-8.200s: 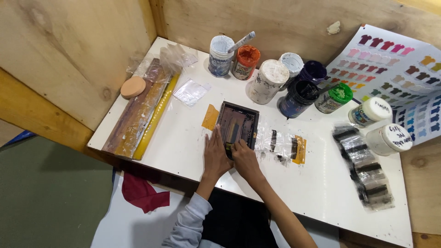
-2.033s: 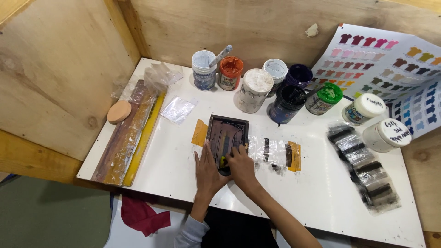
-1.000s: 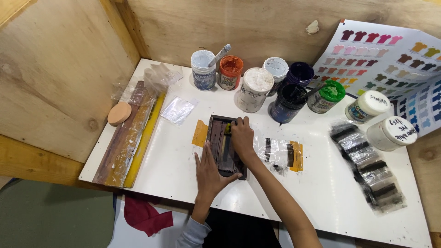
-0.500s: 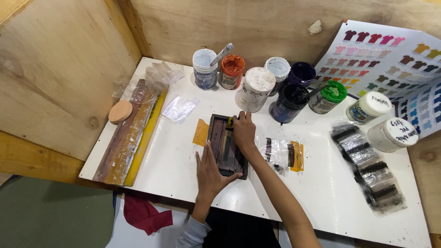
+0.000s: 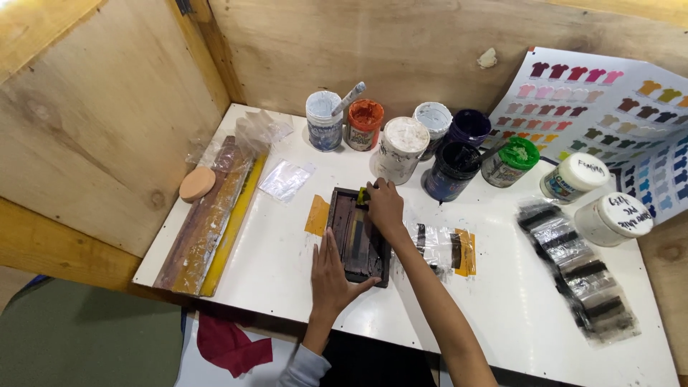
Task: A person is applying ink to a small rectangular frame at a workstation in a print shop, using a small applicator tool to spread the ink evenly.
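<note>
Your left hand point(image 5: 333, 276) lies flat, fingers spread, pinning the frame point(image 5: 360, 235) at its 7 o'clock corner; the frame sits mid-table point(image 5: 287, 287), at 6 o'clock from the jars point(image 5: 401, 143). Your right hand point(image 5: 385, 208) is curled over a small yellow-green squeegee point(image 5: 363, 195) at the frame's 12 o'clock edge. Keep the left palm pressing down so nothing slides, and pull toward 6 o'clock with even pressure in one stroke, blade tilted.
</note>
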